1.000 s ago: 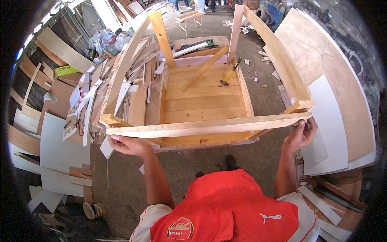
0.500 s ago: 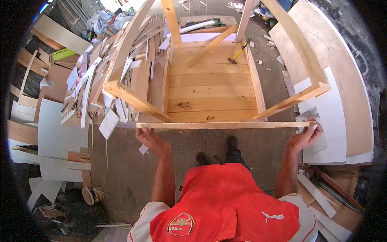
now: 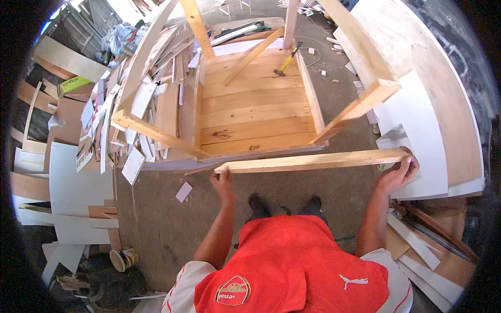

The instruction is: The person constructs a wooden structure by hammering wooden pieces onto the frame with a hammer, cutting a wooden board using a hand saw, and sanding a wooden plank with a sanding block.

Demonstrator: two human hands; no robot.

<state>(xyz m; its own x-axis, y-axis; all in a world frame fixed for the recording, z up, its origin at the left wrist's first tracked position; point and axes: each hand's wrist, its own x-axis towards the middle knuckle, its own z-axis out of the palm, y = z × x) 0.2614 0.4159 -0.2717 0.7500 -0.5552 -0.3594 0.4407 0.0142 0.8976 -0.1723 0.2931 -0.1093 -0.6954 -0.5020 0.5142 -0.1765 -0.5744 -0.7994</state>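
Observation:
A long pale wooden board is held level in front of my body, near the open end of the wooden frame. My left hand pinches its left end, and my right hand grips its right end. Beyond the board stands the frame with upright posts and a planked wooden base. A yellow-and-black hammer rests on the base's far right part. A loose wooden strip leans diagonally across the base's far end.
Scrap wood is piled left of the frame. Large white and brown sheets lie at the right. A white sheet and a bucket are at the left. A small offcut lies on the floor.
The board has come away from the frame's near ends and down toward my body. My left hand has shifted right, and both hands still hold it. The camera view has tilted down.

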